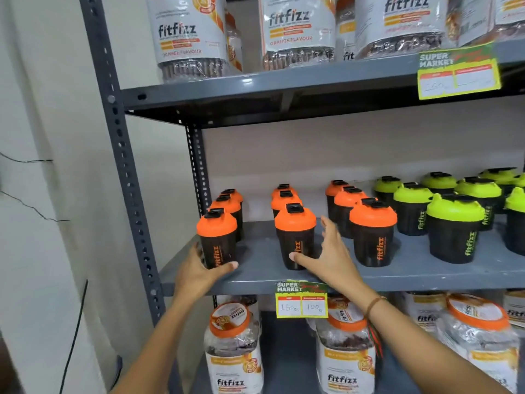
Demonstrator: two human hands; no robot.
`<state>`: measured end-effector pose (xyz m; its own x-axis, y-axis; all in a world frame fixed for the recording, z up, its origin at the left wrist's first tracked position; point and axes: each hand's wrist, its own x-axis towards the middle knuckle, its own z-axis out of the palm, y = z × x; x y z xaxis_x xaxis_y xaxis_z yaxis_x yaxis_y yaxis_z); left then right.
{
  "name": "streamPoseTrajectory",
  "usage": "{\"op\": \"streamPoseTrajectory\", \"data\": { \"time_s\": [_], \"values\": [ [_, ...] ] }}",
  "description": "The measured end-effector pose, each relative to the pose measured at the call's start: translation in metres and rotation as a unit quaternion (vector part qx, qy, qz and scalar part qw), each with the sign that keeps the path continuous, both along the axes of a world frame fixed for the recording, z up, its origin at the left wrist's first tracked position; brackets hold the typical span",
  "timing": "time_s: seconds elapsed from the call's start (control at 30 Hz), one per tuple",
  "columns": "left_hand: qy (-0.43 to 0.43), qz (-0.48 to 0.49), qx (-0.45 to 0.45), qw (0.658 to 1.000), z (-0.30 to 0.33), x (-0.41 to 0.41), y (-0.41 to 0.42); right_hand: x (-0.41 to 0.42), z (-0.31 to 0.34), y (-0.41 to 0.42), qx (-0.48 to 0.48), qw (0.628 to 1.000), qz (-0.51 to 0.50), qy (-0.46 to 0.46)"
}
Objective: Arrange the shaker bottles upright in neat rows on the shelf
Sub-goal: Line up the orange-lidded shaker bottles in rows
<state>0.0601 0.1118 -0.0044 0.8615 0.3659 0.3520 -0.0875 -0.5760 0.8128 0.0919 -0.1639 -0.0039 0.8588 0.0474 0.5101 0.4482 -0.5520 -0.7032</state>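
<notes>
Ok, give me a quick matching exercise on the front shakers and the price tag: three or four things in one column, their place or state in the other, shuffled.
Things:
1. Front-left orange shaker
2. Front-middle orange shaker
3. Front green shaker
4. Price tag

Place or state:
A. Stuck to the shelf's front edge
B. Gripped at its base by the left hand
C. Standing untouched, right of the orange rows
D. Right hand open beside it, thumb at its base

Pairs: 1-B, 2-D, 3-C, 4-A
</notes>
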Motion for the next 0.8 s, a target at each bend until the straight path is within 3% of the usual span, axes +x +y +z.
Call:
{"op": "streamPoseTrajectory", "data": {
  "time_s": [0.17,0.8],
  "values": [
    [0.048,-0.023,-0.015,0.998,0.000,0.008,0.013,0.020,0.002,0.001,0.011,0.995,0.040,0.096],
    [0.056,-0.034,-0.048,0.997,-0.007,0.020,0.020,0.025,0.000,0.010,-0.016,0.995,0.058,0.077]
  ]
}}
